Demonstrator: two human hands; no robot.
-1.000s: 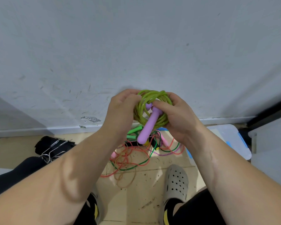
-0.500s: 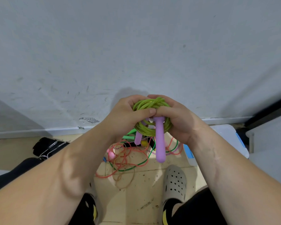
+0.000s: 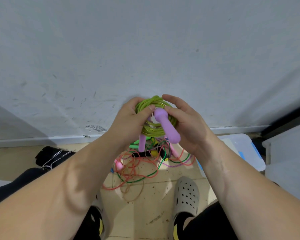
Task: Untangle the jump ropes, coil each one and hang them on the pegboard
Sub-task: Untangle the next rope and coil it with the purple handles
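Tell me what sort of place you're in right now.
Probably a storage corner of a plain indoor room: a scuffed bare white wall with a baseboard, a speckled floor where the tangled ropes lie, and a lidded plastic bin at the right.

forearms [image 3: 73,184] bare | trousers [image 3: 213,222] black | right clog [image 3: 186,193] pale grey, round holes | socks [image 3: 177,226] black with yellow patches

yellow-green coiled rope [image 3: 152,131], lilac handles [image 3: 166,127]
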